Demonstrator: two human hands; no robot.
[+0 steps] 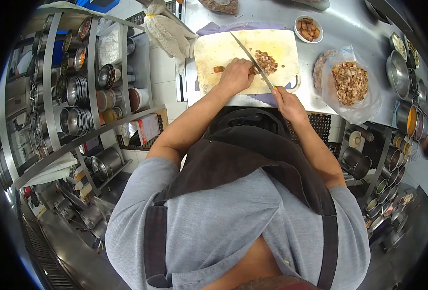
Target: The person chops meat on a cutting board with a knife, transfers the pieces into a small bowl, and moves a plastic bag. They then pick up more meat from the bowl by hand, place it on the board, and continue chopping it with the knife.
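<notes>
A long kitchen knife (253, 59) slants across the white cutting board (211, 50), its handle wrapped by my right hand (290, 105). My left hand (236, 77) is curled down on the board, its fingertips pressing browned meat (252, 71) beside the blade. Part of that meat is hidden under the fingers. To the right of the blade lies a loose heap of diced meat (267, 62). A small browned chunk (218, 69) sits left of my left hand. Beneath the board, a purple cloth (267, 99) shows at its edges.
Right of the board, a clear plastic bag (351, 87) holds diced meat. A white bowl (308, 29) of browned chunks stands behind it. A pale towel (168, 34) hangs at the table's left edge. Shelves with metal bowls (77, 121) stand left, and more bowls (398, 72) stand right.
</notes>
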